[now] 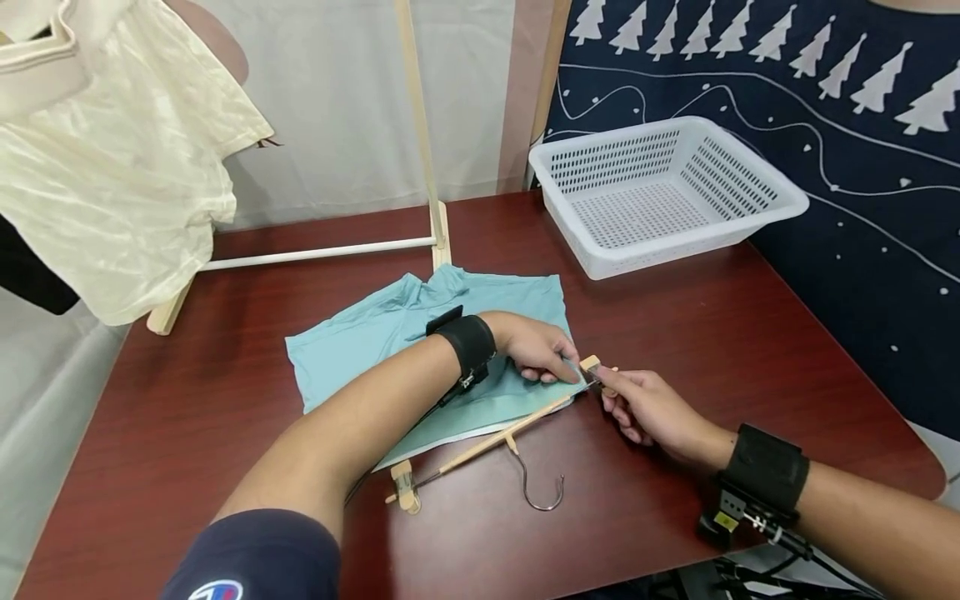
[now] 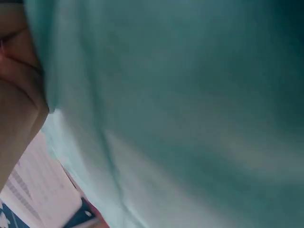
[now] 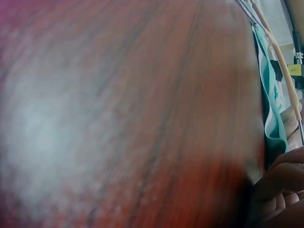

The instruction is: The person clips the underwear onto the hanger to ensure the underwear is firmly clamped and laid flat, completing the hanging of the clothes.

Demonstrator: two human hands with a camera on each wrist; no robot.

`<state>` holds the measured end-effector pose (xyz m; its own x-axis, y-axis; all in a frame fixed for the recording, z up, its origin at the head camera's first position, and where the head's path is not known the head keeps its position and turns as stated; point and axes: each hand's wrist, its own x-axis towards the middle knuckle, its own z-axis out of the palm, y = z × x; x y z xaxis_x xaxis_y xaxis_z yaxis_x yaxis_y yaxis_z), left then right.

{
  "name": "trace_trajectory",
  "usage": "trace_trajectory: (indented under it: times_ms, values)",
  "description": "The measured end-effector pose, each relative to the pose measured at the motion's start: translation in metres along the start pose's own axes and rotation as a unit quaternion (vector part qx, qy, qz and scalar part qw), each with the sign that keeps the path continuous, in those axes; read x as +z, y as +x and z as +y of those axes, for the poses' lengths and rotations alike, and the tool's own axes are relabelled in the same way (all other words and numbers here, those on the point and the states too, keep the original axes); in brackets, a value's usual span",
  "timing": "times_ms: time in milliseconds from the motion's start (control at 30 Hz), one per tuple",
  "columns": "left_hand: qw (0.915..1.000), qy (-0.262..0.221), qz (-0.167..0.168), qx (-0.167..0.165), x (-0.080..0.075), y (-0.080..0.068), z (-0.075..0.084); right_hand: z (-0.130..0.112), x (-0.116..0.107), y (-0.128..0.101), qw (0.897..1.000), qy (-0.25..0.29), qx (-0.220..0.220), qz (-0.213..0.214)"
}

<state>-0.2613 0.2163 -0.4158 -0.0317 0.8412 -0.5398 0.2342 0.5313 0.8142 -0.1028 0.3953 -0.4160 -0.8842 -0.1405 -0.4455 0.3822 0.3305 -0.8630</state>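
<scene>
Pinching the wooden clip [image 1: 590,364] at one end of the clip hanger [image 1: 487,440], the right hand [image 1: 651,408] holds it open. The left hand [image 1: 536,347] grips the teal shorts' [image 1: 360,346] corner, feeding it into the clip. Both lie mid-bench, so the hanger stays flat.

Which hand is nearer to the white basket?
Left, narrowly. The left hand rests on the teal garment, below the white basket; the right hand, pinching the hanger clip, sits lower, toward the table's near edge.
</scene>
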Motion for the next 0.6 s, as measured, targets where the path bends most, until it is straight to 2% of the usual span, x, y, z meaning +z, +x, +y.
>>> trace_trajectory:
  times_ms: [200, 367, 600]
  values:
    - [0.9988, -0.028, 0.039, -0.008, -0.012, -0.01, -0.01, 0.001, 0.0, 0.003, 1.0, 0.014, -0.006, -0.024]
    - [0.9979, -0.051, 0.035, -0.019, -0.014, -0.009, -0.013, 0.002, -0.001, 0.002, 0.999, 0.026, 0.016, -0.038]
    - [0.9967, -0.072, 0.034, -0.015, -0.013, -0.008, -0.017, 0.004, -0.001, 0.004, 0.998, 0.049, 0.012, -0.046]
